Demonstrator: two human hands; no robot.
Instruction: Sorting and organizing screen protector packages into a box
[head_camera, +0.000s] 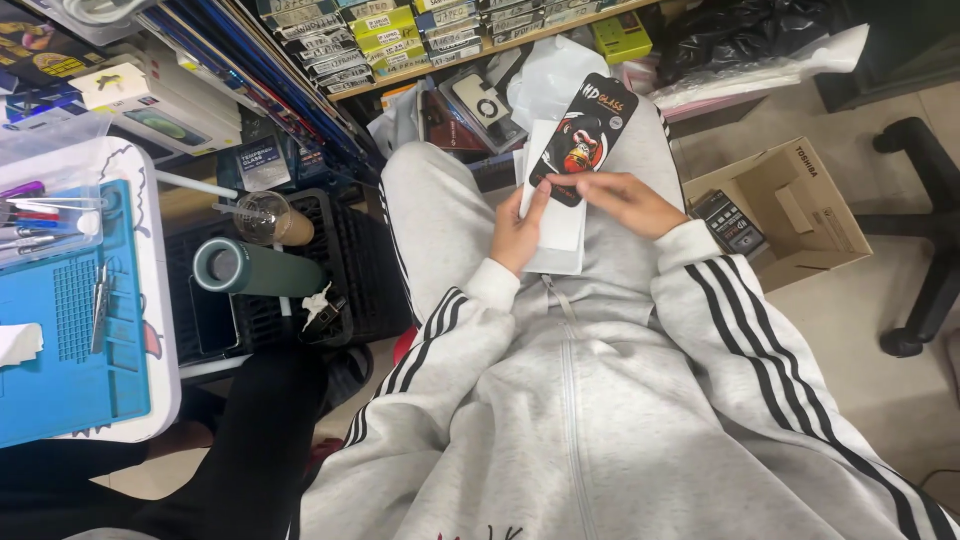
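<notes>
Fingers: both hands pinch a long black package; the left hand (517, 232) has its thumb up along the package's lower left edge, the right hand (628, 202) lays thumb and fingertips on its lower right corner, fingers close together and clamped on the card.
Lap: the person sits in a grey tracksuit with black stripes (760, 330), knees raised, and the lap serves as the work surface; it is soft and sloped, so I judge that the package needs steadying with both hands.
Work mat: a blue repair mat (70, 370) lies on a white table at the left, with tweezers (98, 305) on it, well apart from the hands.
Cardboard box: an open brown box (790, 215) stands on the floor just right of the right knee, with a small dark packet (728, 222) at its near edge.
Cylinder: a dark green tube (255, 268) lies on a black crate between table and leg.
Black package: the flat screen-protector pack (583, 135) with a printed picture rests tilted on the right thigh, its top pointing away from the body, its lower end in the fingers.
White sleeve: a white flat sleeve (560, 235) lies under the black pack, touching it, held partly beneath the left hand.
Doing it well: as I judge it, grip only the edges, keep the pack flat rather than bent, and part black from white by sliding along their length, since thin glass inside could crack if flexed.
</notes>
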